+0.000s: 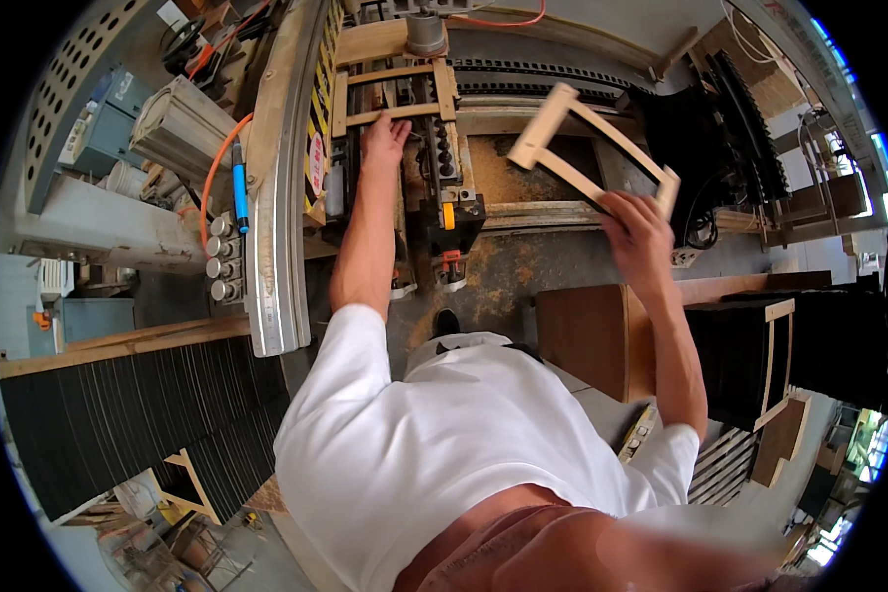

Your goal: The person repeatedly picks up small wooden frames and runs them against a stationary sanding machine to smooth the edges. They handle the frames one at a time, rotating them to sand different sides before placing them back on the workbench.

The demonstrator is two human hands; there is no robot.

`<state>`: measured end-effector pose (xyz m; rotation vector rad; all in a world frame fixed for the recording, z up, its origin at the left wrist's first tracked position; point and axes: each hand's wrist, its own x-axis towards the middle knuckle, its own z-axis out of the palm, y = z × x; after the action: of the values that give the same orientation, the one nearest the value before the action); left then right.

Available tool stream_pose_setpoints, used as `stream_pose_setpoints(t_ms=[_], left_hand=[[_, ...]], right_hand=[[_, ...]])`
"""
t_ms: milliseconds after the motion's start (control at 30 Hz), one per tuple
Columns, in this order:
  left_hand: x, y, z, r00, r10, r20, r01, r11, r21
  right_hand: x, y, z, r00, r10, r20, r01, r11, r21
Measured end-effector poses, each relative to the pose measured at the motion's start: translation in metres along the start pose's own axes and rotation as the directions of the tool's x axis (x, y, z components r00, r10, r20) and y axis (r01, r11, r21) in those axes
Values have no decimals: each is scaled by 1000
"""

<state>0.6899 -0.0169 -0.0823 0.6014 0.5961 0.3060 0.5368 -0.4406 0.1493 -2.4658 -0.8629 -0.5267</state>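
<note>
A pale wooden frame (390, 113) lies flat in the machine's bed, below a metal cylinder (425, 35). My left hand (385, 138) is at the near rail of this frame, its fingertips touching the edge and its fingers apart. Raised to the right is a second wooden frame (574, 181), tilted, with one broad end piece and slim side rails. My right hand (641, 232) grips it near its narrower lower end, fingers wrapped round the rail. Part of that rail is hidden behind the fingers.
Long stacks of black-edged frames stand at the left (118, 414) and more black frames (725, 360) at the right. A brown wooden box (587, 335) sits close on my right. A metal machine beam (278, 257) with a blue marker (240, 187) runs along my left. Sawdust covers the floor.
</note>
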Motion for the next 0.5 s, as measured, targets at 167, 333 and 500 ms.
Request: stream_pose_setpoints(t_ms=[167, 333, 500], left_hand=[[-121, -34, -58, 998, -53, 45, 56, 997, -58], [-265, -40, -102, 998, -49, 43, 49, 999, 0], [-357, -53, -136, 995, -8, -101, 9, 1000, 8]], right_hand=[[74, 3, 122, 955, -296, 12, 293, 950, 111], [135, -1, 246, 880, -470, 66, 452, 872, 188], [164, -19, 310, 826, -550, 124, 535, 834, 133]])
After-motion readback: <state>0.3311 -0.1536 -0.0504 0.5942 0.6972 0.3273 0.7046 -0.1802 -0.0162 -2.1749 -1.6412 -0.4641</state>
